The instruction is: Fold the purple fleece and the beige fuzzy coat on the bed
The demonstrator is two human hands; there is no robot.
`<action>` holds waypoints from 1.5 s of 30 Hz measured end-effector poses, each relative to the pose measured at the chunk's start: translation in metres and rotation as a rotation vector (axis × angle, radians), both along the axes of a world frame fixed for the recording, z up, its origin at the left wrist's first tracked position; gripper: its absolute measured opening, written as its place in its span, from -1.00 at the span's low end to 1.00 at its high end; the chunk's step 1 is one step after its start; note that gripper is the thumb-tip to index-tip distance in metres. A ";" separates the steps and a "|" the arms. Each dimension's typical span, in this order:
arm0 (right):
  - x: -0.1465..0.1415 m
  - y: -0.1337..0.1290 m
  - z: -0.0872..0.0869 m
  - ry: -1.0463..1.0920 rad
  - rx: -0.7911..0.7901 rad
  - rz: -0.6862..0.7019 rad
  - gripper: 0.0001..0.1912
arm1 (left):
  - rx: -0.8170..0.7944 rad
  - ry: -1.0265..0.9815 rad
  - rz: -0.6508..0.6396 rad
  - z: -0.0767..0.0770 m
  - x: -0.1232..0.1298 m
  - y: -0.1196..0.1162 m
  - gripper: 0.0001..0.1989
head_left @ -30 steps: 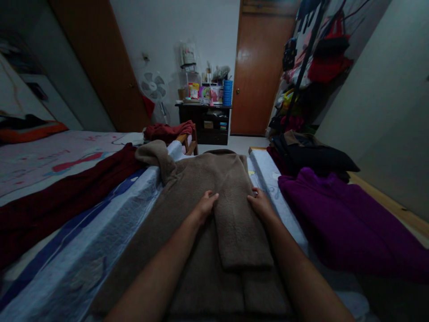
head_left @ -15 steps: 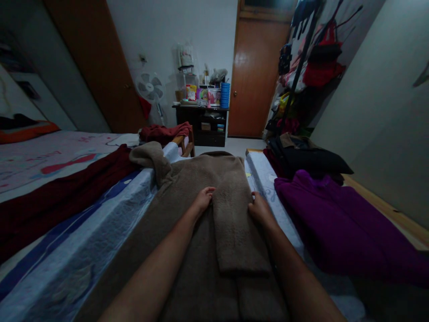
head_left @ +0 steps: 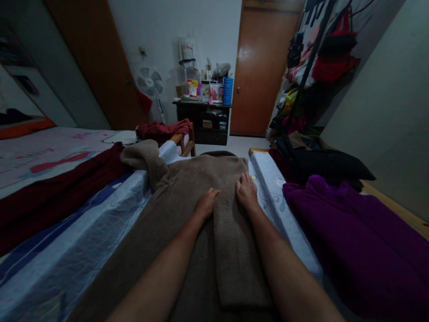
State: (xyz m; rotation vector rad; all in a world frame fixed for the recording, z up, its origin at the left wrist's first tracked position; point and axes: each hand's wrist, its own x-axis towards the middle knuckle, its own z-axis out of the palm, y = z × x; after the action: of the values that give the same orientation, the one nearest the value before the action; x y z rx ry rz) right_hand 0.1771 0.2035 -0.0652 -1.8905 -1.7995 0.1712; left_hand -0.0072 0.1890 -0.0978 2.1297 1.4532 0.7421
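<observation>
A brown fleecy coat [head_left: 181, 192] lies spread out in front of me, one sleeve [head_left: 231, 250] laid lengthwise over its body and the other sleeve [head_left: 144, 158] sticking out at the upper left. My left hand [head_left: 207, 203] is closed at the left edge of the folded sleeve, pinching its cloth. On the right, my right hand [head_left: 247, 190] rests on the upper part of that sleeve, palm down with its fingers apart.
A purple garment [head_left: 351, 228] and a dark folded pile [head_left: 321, 156] lie at the right. Dark red cloth [head_left: 77, 188] is on the left bed. A fan [head_left: 150, 82], a black cabinet [head_left: 204, 125] and a wooden door [head_left: 258, 71] stand beyond.
My right hand has moved from the sleeve's right edge up and left onto its top, and its fingers have spread. The sleeve's cuff end sits lower in view.
</observation>
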 end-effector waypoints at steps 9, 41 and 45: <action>0.010 0.001 -0.031 -0.043 -0.050 0.064 -0.47 | 0.037 -0.048 0.026 -0.003 0.003 0.007 -0.76; -0.001 -0.004 -0.028 -0.130 -0.046 0.021 -0.46 | -0.427 -0.902 0.200 0.009 0.006 0.021 -0.76; -0.002 -0.005 -0.026 -0.139 -0.054 0.026 -0.45 | -0.393 -0.901 0.233 0.003 0.015 0.020 -0.73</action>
State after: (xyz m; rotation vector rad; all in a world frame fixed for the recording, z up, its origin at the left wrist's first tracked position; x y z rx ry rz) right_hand 0.1752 0.1982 -0.0917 -1.9595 -1.9302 0.0999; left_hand 0.0075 0.2091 -0.0943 1.0897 1.1884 1.1762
